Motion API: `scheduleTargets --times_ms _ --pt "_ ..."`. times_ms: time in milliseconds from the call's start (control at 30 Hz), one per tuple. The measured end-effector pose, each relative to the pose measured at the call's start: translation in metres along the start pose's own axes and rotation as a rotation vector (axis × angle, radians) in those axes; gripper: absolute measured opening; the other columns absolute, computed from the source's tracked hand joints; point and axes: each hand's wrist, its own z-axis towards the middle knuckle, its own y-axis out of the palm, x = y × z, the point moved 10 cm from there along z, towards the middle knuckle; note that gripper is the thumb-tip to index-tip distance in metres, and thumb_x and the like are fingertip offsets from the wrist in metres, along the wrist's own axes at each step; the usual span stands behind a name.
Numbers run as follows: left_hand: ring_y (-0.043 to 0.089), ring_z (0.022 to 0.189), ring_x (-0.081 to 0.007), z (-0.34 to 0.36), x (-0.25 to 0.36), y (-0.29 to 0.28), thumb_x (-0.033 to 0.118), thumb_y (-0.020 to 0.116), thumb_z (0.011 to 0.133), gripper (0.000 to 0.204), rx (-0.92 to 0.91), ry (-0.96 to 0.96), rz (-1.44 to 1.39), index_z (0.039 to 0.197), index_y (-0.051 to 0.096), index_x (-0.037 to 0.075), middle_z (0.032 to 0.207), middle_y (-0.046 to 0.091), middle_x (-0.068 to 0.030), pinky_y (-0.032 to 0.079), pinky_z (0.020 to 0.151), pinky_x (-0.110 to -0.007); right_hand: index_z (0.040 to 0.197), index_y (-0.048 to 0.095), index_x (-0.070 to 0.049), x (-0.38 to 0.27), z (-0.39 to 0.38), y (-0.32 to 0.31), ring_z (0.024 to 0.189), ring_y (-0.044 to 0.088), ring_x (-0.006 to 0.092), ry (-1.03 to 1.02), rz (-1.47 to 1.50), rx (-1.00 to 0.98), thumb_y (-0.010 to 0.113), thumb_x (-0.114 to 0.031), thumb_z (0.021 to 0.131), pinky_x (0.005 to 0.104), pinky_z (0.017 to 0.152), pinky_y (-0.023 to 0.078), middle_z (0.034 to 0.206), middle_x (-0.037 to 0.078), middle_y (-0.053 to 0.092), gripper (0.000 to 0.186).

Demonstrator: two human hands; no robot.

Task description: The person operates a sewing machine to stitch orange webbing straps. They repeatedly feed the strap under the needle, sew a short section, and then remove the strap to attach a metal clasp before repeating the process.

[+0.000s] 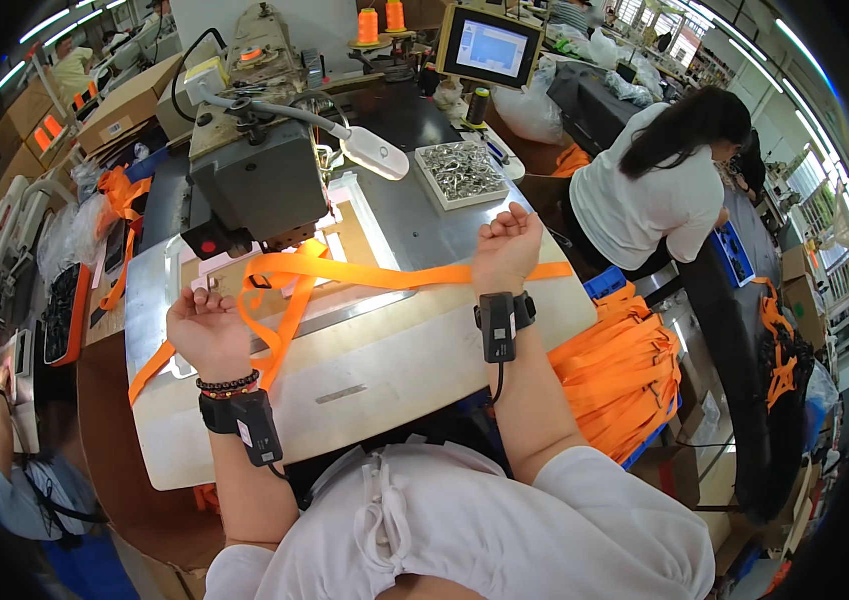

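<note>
My left hand [207,330] is palm up at the left of the sewing table, its fingers loosely curled in with nothing seen in them. Close beside it, an orange webbing strap [365,272] loops and crosses over itself, with a small dark buckle [259,283] on the loop. The strap runs right and passes behind my right hand [507,250], which is also palm up with curled fingers and nothing visible inside. Above my left hand stands the sewing machine head [260,190]. Brown and clear template plates [355,235] lie beneath the strap.
A white tray of metal hardware [460,172] sits beyond my right hand. Bundled orange straps [620,370] are piled at the table's right. A lamp [375,152] and a screen [490,48] stand behind. A co-worker [645,180] works at the right; another person's arm [2,420] shows far left.
</note>
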Motion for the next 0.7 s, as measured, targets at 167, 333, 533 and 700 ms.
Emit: scheduleTargets --times_ms 167,333,533,700 --pt "0.039 0.065 -0.0133 -0.006 0.002 0.005 0.013 0.044 0.089 0.007 -0.013 0.052 0.014 0.088 0.048 0.008 0.072 0.044 -0.0004 0.035 0.061 -0.029 0.092 0.057 -0.005 -0.009 -0.008 0.011 0.059 0.043 0.0097 -0.087 -0.098 -0.050 0.042 -0.032 0.100 0.0263 0.057 0.037 0.070 0.001 0.051 0.033" --pt "0.039 0.066 -0.0128 -0.017 0.017 0.021 0.016 0.048 0.091 0.008 -0.057 0.215 0.055 0.086 0.048 0.009 0.072 0.043 0.0004 0.036 0.065 -0.029 0.089 0.058 -0.003 -0.018 -0.016 0.021 0.057 0.044 0.0094 -0.195 -0.221 -0.092 0.043 -0.031 0.099 0.0234 0.054 0.037 0.068 0.001 0.051 0.034" --pt "0.038 0.067 -0.0106 -0.032 0.023 0.036 0.019 0.052 0.092 0.013 -0.085 0.325 0.135 0.084 0.049 0.009 0.071 0.042 0.0016 0.035 0.068 -0.029 0.087 0.059 -0.003 -0.021 -0.026 0.031 0.055 0.043 0.0093 -0.230 -0.274 -0.132 0.044 -0.030 0.098 0.0224 0.052 0.037 0.066 0.002 0.053 0.033" --pt "0.039 0.067 -0.0097 -0.035 0.013 0.037 0.021 0.053 0.092 0.014 -0.122 0.314 0.163 0.084 0.051 0.009 0.072 0.044 0.0019 0.035 0.068 -0.027 0.086 0.060 -0.003 -0.019 -0.028 0.034 0.056 0.044 0.0090 -0.234 -0.320 -0.154 0.044 -0.029 0.098 0.0222 0.052 0.036 0.066 0.001 0.053 0.032"
